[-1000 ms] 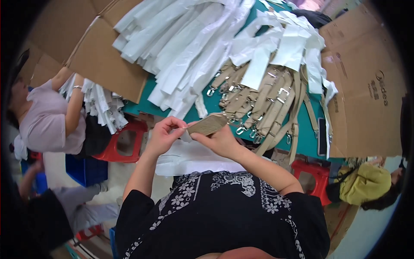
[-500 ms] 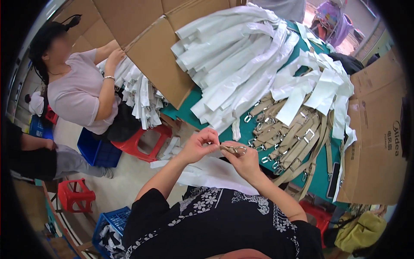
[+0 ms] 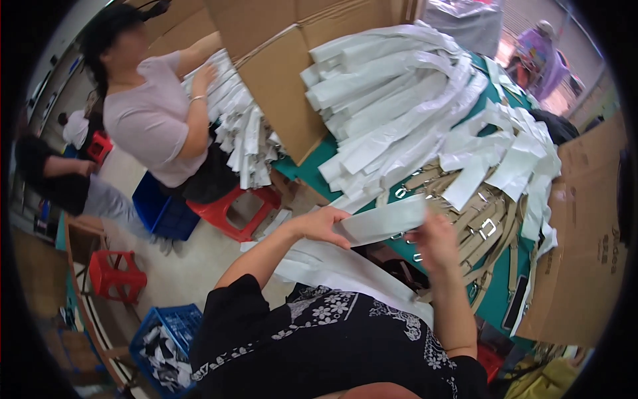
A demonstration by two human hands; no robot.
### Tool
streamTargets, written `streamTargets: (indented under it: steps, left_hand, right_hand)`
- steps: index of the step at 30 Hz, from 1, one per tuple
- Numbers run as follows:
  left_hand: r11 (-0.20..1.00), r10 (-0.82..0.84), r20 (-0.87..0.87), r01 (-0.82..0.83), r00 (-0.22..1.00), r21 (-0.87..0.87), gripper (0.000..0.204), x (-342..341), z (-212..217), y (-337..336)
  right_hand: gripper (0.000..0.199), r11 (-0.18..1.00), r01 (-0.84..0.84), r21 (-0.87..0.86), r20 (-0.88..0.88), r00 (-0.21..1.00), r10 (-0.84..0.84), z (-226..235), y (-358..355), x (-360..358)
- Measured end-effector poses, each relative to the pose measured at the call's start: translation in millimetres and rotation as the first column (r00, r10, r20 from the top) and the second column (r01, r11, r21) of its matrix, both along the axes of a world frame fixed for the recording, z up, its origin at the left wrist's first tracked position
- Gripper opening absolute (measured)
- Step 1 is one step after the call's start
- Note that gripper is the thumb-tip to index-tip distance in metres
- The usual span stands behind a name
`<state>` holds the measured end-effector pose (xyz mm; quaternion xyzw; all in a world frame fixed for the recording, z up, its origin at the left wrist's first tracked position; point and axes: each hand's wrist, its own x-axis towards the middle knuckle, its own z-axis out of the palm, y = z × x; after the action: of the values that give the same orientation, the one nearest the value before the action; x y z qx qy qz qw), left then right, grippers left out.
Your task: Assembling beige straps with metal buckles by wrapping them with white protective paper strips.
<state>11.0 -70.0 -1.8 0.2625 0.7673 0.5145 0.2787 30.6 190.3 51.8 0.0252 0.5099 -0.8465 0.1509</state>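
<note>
A flat white plastic sleeve (image 3: pixel 382 223) stretches between my hands in front of my body. My left hand (image 3: pixel 324 226) is closed on its left end, with the thumb below. My right hand (image 3: pixel 438 243) is at the sleeve's other end, its fingers smeared by motion, so whether it grips cannot be told. Beyond it lies a heap of beige straps (image 3: pixel 495 229) with silver clasps and buckles. Another long white sleeve (image 3: pixel 332 263) hangs across my front, beneath my forearms.
A green table (image 3: pixel 322 166) carries a large fan of white sleeves (image 3: pixel 392 100). Cardboard walls (image 3: pixel 272 93) stand left and right (image 3: pixel 578 246). A co-worker (image 3: pixel 156 126) sits at the left by more wrapped strips (image 3: pixel 246 126). Red stools (image 3: pixel 116 276) and blue crates (image 3: pixel 166 206) stand on the floor.
Both hands were together on a strap end with a metal clasp. Now they are apart with a white sleeve between them, my right hand farther right. The whole view has shifted.
</note>
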Motion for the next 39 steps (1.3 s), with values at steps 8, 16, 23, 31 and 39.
streamTargets:
  steps: [8, 16, 23, 31, 39]
  left_hand:
    - [0.914, 0.403, 0.127, -0.392, 0.907, -0.100, 0.020, 12.1, 55.0, -153.9]
    - [0.455, 0.890, -0.185, -0.837, 0.417, 0.303, 0.011, 68.6, 143.0, -201.6]
    - [0.682, 0.677, -0.460, -0.726, 0.575, 0.095, 0.008, 92.5, 195.3, -207.8]
    - [0.654, 0.737, -0.148, -0.640, 0.660, 0.402, 0.020, 87.1, 154.2, -194.5]
    - [0.970, 0.191, 0.445, -0.237, 0.875, 0.050, 0.012, 41.0, 59.4, -106.5]
  right_hand:
    - [0.023, 0.949, 0.118, -0.292, -0.068, 0.987, -0.144, 44.9, 70.9, -82.2]
    - [0.022, 0.981, -0.019, -0.191, -0.199, 0.980, -0.019, 64.0, 22.8, -86.8]
    - [0.023, 0.985, -0.119, -0.127, -0.324, 0.943, 0.072, 71.8, 10.9, -86.1]
    - [0.025, 0.972, -0.117, -0.205, -0.219, 0.973, 0.070, 52.8, 31.7, -77.0]
    - [0.031, 0.933, 0.199, -0.300, -0.174, 0.950, -0.259, -22.6, 176.4, 33.9]
